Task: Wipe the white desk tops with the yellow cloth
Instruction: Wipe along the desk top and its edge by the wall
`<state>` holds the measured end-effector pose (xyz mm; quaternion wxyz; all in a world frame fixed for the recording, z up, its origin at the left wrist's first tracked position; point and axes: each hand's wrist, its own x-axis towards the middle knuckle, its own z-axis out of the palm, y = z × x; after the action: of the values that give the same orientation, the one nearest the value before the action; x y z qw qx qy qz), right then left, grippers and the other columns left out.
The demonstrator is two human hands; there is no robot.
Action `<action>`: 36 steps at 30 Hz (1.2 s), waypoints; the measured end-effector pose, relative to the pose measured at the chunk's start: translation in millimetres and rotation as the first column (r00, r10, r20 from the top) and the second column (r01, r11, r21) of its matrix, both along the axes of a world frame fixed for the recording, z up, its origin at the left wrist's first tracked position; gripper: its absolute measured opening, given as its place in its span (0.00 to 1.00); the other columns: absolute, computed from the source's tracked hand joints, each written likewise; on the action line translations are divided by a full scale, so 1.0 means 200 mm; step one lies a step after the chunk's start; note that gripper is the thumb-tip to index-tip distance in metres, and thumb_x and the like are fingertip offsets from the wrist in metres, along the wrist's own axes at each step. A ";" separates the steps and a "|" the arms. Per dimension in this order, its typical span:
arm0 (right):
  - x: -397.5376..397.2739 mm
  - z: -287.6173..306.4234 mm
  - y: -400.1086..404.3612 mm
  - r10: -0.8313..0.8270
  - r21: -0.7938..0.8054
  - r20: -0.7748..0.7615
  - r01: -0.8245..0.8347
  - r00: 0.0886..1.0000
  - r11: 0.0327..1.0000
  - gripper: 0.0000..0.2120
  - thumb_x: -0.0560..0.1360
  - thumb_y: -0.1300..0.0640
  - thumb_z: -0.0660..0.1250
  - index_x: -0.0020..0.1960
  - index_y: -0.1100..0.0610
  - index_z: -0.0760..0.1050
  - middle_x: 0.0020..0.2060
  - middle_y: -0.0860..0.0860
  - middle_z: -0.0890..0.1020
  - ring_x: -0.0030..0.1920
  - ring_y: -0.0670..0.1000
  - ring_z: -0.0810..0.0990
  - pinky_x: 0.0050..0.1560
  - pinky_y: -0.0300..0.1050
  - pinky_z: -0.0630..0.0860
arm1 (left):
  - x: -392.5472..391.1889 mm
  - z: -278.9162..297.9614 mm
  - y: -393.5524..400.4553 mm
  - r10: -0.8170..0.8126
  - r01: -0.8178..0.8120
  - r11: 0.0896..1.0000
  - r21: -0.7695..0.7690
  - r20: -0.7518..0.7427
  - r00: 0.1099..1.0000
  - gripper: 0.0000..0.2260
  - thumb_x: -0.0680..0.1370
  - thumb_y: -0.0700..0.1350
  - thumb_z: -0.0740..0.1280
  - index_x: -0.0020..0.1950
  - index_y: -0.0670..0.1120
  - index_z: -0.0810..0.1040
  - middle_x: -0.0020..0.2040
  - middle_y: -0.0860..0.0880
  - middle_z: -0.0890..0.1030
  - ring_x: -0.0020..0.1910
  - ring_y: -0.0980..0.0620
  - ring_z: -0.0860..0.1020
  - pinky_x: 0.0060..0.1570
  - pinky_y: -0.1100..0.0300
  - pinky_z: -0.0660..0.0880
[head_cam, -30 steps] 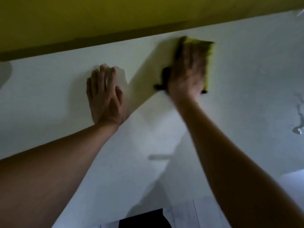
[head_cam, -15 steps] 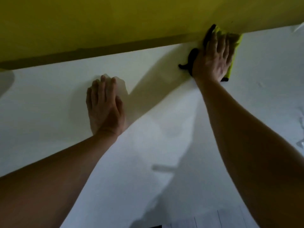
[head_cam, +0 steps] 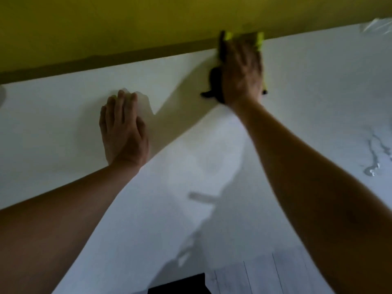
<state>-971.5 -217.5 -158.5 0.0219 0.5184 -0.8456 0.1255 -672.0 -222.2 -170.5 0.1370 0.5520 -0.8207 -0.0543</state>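
Yellow cloth (head_cam: 259, 39): lying at the desk's far edge, about 1 o'clock in view, against the yellow wall (head_cam: 148, 24); mostly covered, its dark side showing at the left.
Right hand (head_cam: 241, 71): pressing flat on the cloth, fingers extended; blurred.
Left hand (head_cam: 123, 130): resting flat at 10 o'clock, fingers together, holding nothing, well apart from the cloth.
White desk top (head_cam: 212, 155): showing water streaks (head_cam: 373, 168) at 3 o'clock.
Handling advice: keeping the palm flat, pressure even, overlapping strokes working toward those streaks.
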 end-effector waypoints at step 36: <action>0.45 0.04 1.33 0.065 -0.059 0.247 -0.052 0.967 0.997 0.27 0.83 0.43 0.53 0.80 0.52 0.63 0.79 0.55 0.64 0.80 0.54 0.58 0.81 0.57 0.50 | -0.63 -0.04 0.72 -0.343 0.352 0.936 0.018 -0.192 0.920 0.22 0.84 0.41 0.57 0.78 0.38 0.69 0.78 0.37 0.69 0.78 0.37 0.66 0.79 0.42 0.59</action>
<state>-882.3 47.8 -150.9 -0.0745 0.5224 -0.8225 0.2120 -798.0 -77.6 -177.9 0.1868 0.3934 -0.8876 -0.1503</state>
